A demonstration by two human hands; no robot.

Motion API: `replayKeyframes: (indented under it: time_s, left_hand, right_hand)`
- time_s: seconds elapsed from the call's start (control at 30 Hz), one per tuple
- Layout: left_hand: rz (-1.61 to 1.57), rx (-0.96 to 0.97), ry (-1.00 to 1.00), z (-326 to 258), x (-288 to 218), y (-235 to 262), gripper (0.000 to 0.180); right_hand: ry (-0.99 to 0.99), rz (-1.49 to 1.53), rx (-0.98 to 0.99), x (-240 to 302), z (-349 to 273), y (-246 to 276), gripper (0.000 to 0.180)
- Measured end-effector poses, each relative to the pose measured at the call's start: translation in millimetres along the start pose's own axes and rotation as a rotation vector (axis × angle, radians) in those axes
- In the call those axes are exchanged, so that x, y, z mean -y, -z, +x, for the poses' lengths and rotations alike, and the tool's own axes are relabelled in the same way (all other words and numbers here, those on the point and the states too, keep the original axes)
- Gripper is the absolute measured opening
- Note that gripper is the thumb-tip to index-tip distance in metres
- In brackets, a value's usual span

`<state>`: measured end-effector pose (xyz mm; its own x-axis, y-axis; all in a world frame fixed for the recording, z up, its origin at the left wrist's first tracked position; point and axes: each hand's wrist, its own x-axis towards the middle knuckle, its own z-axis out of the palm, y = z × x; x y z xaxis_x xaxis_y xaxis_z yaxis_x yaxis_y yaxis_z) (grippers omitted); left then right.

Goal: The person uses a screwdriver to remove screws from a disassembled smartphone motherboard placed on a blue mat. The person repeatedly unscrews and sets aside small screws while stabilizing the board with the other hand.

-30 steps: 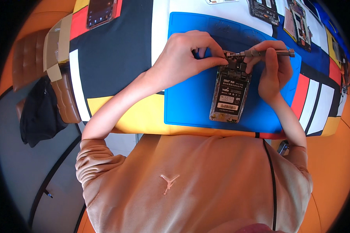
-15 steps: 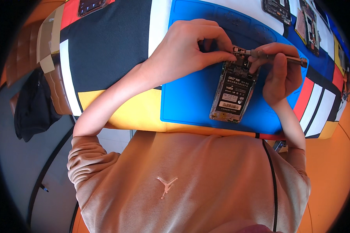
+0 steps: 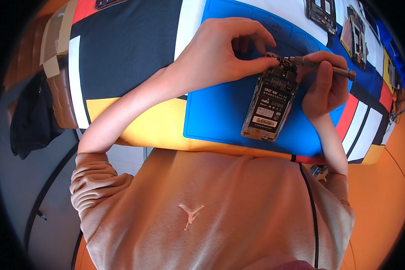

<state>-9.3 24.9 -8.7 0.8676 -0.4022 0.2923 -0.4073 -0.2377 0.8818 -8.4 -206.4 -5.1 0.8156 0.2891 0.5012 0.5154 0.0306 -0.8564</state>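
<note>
An opened smartphone, its black battery and circuit board bared, lies on a blue work mat with its top end away from me. My right hand grips a slim grey metal screwdriver held nearly level, its tip at the board near the phone's top end. From the left, my left hand reaches over the mat. Its thumb rests at the phone's upper left corner, while the index finger is lifted apart from it. No object shows between those fingers; the other fingers are partly hidden.
Two more opened phones lie at the far right of the patterned tablecloth. Another phone is cut off at the top left. Small dark bits, likely screws, dot the mat's far part. A cardboard box stands left of the table.
My left thumb and index finger, close together at the phone's top end before, have parted. The screwdriver tip stays by the board. The whole view has shifted slightly.
</note>
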Motion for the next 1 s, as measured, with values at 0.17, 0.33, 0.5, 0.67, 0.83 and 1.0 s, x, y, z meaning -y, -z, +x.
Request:
replayKeyframes:
  time_s: [0.17,0.33,0.5,0.67,0.83,1.0]
  left_hand:
    - [-0.174,-0.069,0.120,-2,3,-2,0.011]
    - [-0.281,-0.063,0.178,2,1,0,0.012]
    - [-0.351,0.012,0.325,3,-8,10,0.015]
    - [-0.319,-0.010,0.291,5,-13,10,0.015]
    - [-0.379,0.016,0.316,5,-11,11,0.015]
    - [-0.333,-0.010,0.275,3,-9,8,0.015]
  right_hand:
    - [0.090,-0.131,-0.027,-7,1,-6,0.018]
    - [0.098,-0.117,-0.004,-7,1,-9,0.018]
    - [0.073,-0.323,0.037,-1,1,-7,0.024]
    - [0.066,-0.321,0.002,-1,3,-9,0.024]
    - [0.049,-0.306,0.017,-2,4,-9,0.024]
    - [0.059,-0.161,-0.027,-6,4,-11,0.020]
